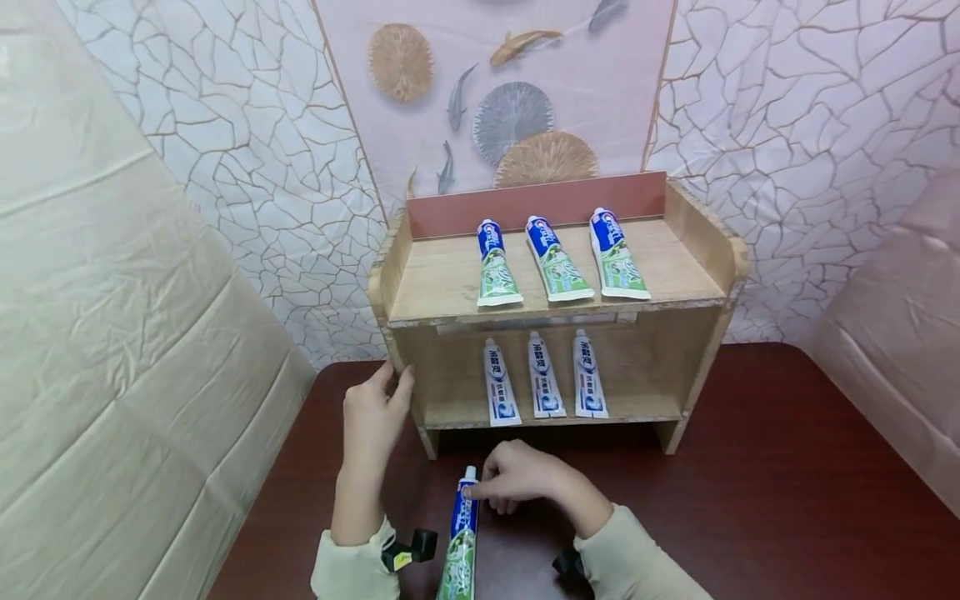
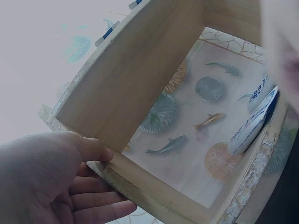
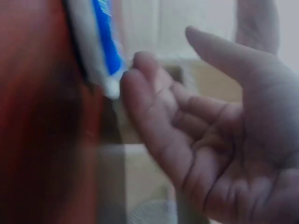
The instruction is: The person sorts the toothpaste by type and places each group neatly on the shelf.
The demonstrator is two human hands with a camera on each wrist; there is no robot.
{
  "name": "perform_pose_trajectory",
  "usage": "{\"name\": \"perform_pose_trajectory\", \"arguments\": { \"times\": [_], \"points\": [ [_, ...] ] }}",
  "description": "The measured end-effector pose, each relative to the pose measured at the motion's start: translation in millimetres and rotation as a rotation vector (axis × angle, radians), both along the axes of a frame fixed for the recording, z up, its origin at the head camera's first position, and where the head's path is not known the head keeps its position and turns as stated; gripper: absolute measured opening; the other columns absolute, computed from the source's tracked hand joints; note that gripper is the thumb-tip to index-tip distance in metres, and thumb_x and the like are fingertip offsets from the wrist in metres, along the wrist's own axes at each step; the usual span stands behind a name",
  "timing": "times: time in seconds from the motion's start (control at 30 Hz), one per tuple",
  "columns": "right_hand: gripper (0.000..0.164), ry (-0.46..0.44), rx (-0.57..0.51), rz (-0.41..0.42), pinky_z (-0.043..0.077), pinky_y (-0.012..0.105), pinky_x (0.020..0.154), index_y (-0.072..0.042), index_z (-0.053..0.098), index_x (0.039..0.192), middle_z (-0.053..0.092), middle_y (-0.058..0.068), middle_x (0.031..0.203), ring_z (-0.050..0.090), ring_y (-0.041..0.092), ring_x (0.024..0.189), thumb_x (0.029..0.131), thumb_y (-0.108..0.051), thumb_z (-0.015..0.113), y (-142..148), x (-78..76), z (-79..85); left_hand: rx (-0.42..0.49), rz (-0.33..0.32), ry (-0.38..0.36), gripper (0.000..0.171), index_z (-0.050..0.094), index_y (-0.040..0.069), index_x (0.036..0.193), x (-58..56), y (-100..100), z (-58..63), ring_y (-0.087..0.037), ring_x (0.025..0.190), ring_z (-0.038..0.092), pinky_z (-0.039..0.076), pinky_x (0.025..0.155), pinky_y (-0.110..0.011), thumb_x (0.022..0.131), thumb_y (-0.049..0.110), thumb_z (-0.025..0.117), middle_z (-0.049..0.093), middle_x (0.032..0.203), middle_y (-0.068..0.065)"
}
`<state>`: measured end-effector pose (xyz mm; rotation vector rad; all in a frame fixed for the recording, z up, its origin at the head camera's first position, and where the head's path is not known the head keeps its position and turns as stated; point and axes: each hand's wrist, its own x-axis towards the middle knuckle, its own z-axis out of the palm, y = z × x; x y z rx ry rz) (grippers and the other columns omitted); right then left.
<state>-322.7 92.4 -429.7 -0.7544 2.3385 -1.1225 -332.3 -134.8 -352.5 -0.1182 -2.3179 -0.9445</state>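
Note:
My left hand (image 1: 375, 417) grips the left side panel of a small two-tier wooden shelf (image 1: 435, 275). In the left wrist view the thumb lies on the panel's inner edge, with the other fingers on the outside. A blue, white and green toothpaste tube (image 1: 459, 554) lies on the table, its white cap toward the shelf. My right hand (image 1: 521, 479) is at the cap end, fingertips right beside it. In the right wrist view, the thumb stands apart from loosely bent fingers, nothing between them; the tube (image 3: 108, 39) is partly out of frame.
Three blue-and-green toothpaste tubes (image 1: 557, 260) lie on the upper tier. Three white-and-blue tubes (image 1: 543, 377) lie on the lower one. The shelf stands at the back of a dark red table (image 1: 780, 483), before a patterned backdrop (image 1: 255, 158), with pale cloth on both sides.

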Motion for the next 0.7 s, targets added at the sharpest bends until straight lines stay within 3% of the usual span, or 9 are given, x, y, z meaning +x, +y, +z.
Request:
{"name": "perform_pose_trajectory", "arguments": {
  "times": [0.13, 0.23, 0.53, 0.7],
  "points": [
    [0.046, -0.001, 0.107, -0.053, 0.054, 0.037, 0.047, -0.009, 0.069, 0.061, 0.062, 0.004, 0.053, 0.063, 0.022, 0.047, 0.085, -0.048, 0.078, -15, 6.8, -20.1, 0.001, 0.003, 0.014, 0.024, 0.077, 0.011, 0.102, 0.2, 0, 0.3, -0.020, 0.072, 0.073, 0.056, 0.064, -0.042, 0.098, 0.032, 0.065, 0.076, 0.079, -0.007],
    [0.048, 0.002, 0.124, -0.094, 0.049, 0.033, 0.042, -0.011, 0.066, 0.060, 0.059, 0.003, 0.051, 0.058, 0.020, 0.043, 0.083, -0.050, 0.079, -23, 9.6, -28.0, 0.006, 0.005, 0.017, 0.024, 0.077, 0.010, 0.100, 0.6, 0, 0.5, -0.022, 0.074, 0.073, 0.057, 0.065, -0.043, 0.098, 0.031, 0.066, 0.076, 0.080, -0.008],
    [0.036, 0.003, 0.125, -0.097, 0.054, 0.036, 0.045, -0.011, 0.065, 0.061, 0.063, 0.006, 0.054, 0.061, 0.021, 0.043, 0.078, -0.036, 0.084, -25, 9.7, -26.5, -0.001, 0.009, 0.020, 0.024, 0.076, 0.011, 0.095, -1.5, 1, 0.7, -0.016, 0.063, 0.068, 0.055, 0.060, -0.039, 0.099, 0.031, 0.064, 0.075, 0.074, -0.005],
    [0.030, -0.007, 0.133, -0.103, 0.051, 0.033, 0.043, -0.013, 0.061, 0.057, 0.057, 0.000, 0.049, 0.055, 0.016, 0.041, 0.072, -0.028, 0.082, -25, 10.8, -26.8, -0.002, 0.008, 0.007, 0.025, 0.076, 0.010, 0.098, -1.0, 1, -0.2, -0.016, 0.065, 0.069, 0.056, 0.061, -0.040, 0.099, 0.032, 0.064, 0.076, 0.077, -0.006]
  ]
}}
